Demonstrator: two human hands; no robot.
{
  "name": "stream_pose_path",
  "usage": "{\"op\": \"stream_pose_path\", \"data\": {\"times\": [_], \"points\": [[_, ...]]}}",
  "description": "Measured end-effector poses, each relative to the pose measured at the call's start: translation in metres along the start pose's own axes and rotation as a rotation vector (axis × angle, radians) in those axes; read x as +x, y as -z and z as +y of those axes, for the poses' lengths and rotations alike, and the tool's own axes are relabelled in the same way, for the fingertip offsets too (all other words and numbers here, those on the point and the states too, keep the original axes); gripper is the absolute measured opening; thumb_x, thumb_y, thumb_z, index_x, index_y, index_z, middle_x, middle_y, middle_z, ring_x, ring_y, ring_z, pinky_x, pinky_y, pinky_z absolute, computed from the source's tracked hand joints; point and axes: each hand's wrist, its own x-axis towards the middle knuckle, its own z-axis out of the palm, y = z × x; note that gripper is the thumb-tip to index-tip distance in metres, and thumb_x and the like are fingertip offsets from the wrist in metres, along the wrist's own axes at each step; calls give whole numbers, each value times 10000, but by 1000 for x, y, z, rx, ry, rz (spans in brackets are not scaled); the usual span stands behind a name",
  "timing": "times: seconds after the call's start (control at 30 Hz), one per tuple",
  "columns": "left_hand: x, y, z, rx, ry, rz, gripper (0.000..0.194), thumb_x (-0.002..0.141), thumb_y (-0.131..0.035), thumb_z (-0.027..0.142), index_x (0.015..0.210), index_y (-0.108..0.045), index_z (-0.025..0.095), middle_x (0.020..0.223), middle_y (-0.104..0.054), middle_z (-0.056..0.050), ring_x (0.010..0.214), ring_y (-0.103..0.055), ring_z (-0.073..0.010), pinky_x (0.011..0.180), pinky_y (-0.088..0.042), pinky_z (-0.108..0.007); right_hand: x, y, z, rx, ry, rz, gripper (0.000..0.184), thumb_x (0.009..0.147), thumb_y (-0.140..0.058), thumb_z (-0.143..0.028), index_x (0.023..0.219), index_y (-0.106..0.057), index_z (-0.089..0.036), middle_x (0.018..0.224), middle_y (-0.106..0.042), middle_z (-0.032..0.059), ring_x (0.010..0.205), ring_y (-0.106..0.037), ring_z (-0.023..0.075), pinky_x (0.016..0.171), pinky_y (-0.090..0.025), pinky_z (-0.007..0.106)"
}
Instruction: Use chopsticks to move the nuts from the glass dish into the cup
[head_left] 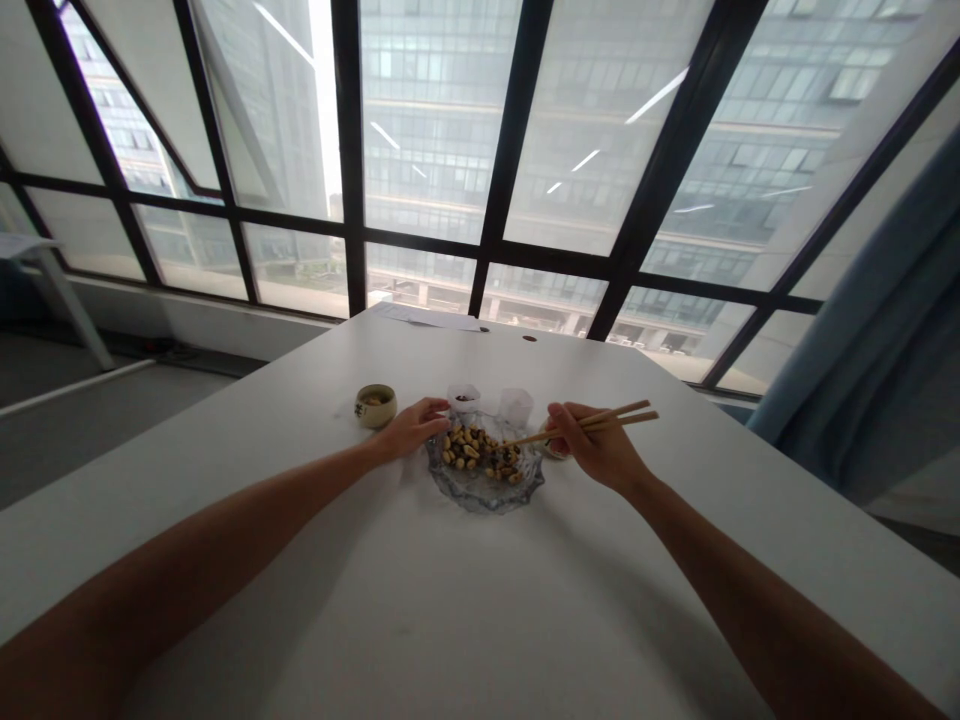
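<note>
The clear glass dish (487, 496) is set on the white table (465, 610), with the nuts (469, 450) heaped mostly in its farther half. By its left rim the left hand (409, 430) is held with thumb and fingers parted and slightly bent; nothing is seen clasped there, and whether the rim is touched cannot be told. The chopsticks (529, 439) are grasped in the closed fingers of the right hand (604, 450), right of the dish. Their long axis is laid crosswise, tips pointed left over the nuts, butt ends right; the tips are hard to make out. Behind that hand a pale cup (553, 452) is mostly hidden. Farther off, a patterned cup (376, 406) and two translucent cups (463, 399) (516, 405) are seen, their contents blurred.
</note>
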Motion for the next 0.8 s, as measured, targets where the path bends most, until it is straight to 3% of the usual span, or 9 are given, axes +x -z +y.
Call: {"op": "stream_pose_path", "data": {"times": [0.17,0.4,0.8], "points": [[0,1,4,92,3,-1,626,742,-724,610,1151,-679,139,1166,-740,-131,1086,-684,-283,992,-527,-442,-1,2,0,-38,25,76,649,887,-514,-780,694,-681,-182,526,-644,52,443,-567,154,405,-431,251],[-1,-1,5,164,-7,-20,586,779,-631,648,1069,-718,146,1031,-762,-93,982,-692,-258,873,-554,-375,-4,3,-10,-111,26,-87,608,851,-605,-743,573,-636,-203,482,-641,47,414,-578,159,378,-416,247],[-1,-2,6,202,-31,-10,518,793,-603,607,1009,-745,158,972,-768,-74,927,-685,-242,812,-558,-340,-1,3,-6,-117,46,-114,607,867,-569,-748,588,-606,-210,521,-664,49,459,-606,167,434,-453,256]]}}
